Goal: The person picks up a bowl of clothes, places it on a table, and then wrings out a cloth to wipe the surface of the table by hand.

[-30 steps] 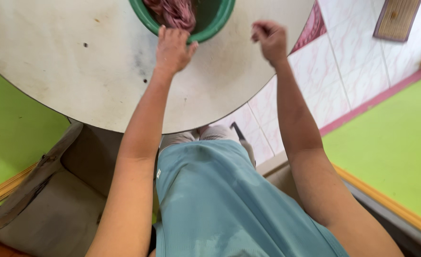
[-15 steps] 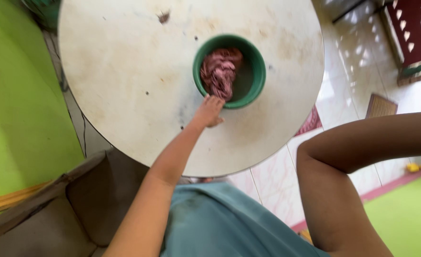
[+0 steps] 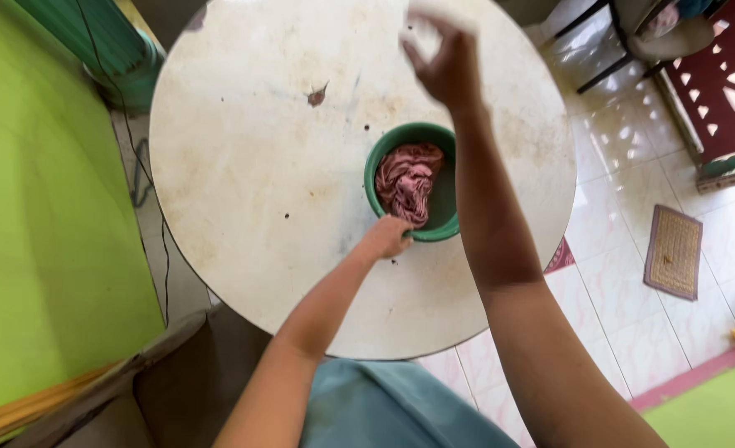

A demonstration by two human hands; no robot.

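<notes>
Currently: left hand (image 3: 386, 238) on the green bowl (image 3: 446, 230), right hand (image 3: 448, 66) raised above the round table (image 3: 243, 191).
Left fingers curl against the bowl's near rim; whether they actually clamp it, cannot tell. Right fingers spread and loosely bent, holding nothing, blurred at the tips. Bowl sits right of table centre with a bunched pink cloth (image 3: 408, 181) inside. Small dark scrap (image 3: 317, 95) lies on the tabletop, well apart from the bowl.
</notes>
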